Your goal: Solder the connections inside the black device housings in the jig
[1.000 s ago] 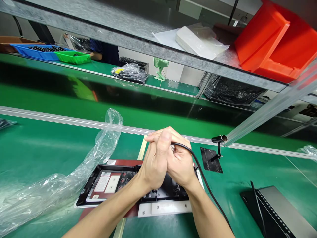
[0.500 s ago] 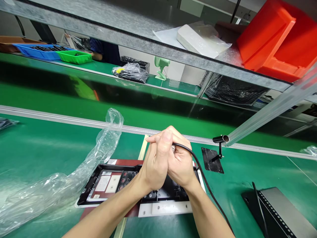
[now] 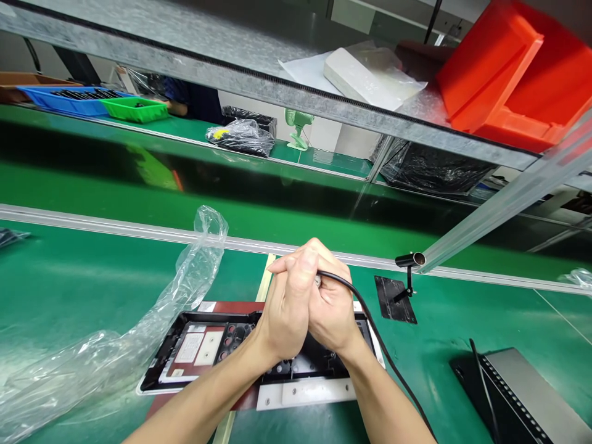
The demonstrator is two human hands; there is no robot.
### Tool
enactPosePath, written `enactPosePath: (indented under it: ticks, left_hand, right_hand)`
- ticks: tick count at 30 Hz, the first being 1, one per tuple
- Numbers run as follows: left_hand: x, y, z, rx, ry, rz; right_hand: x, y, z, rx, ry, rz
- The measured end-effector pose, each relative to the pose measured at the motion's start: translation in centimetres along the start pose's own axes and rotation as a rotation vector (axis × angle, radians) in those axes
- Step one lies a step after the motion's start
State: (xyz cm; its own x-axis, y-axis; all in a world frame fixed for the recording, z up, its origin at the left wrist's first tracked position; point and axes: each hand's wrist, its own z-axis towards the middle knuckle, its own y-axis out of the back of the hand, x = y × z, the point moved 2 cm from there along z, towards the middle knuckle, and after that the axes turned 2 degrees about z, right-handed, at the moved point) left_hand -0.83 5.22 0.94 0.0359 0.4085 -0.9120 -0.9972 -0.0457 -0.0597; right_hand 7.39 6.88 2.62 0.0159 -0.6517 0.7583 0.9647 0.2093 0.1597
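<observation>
My left hand and my right hand are pressed together above the middle of a black frame, their fingers closed around each other. A black cable comes out at the top of my right hand, beside a small metallic part, and curves down to the lower right. What lies inside my left hand is hidden. The frame rests on a dark red board with a white strip along its near side. My wrists cover part of it.
Clear plastic wrap lies to the left. A black stand with a tube and a black and grey panel are on the right. Overhead, a metal shelf holds a red bin. A co-worker's arm shows behind.
Both hands stay clasped at the cable over the frame. The whole view has shifted slightly, with no other clear movement.
</observation>
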Motion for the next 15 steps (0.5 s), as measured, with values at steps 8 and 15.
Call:
enactPosePath:
  ticks: [8, 15]
  left_hand:
    - [0.17, 0.05, -0.03, -0.039, -0.036, 0.058]
    - [0.32, 0.06, -0.06, -0.037, -0.028, 0.076]
  right_hand:
    - [-0.12, 0.02, 0.06, 0.011, -0.001, -0.014]
    - [-0.14, 0.04, 0.07, 0.007, 0.007, 0.007]
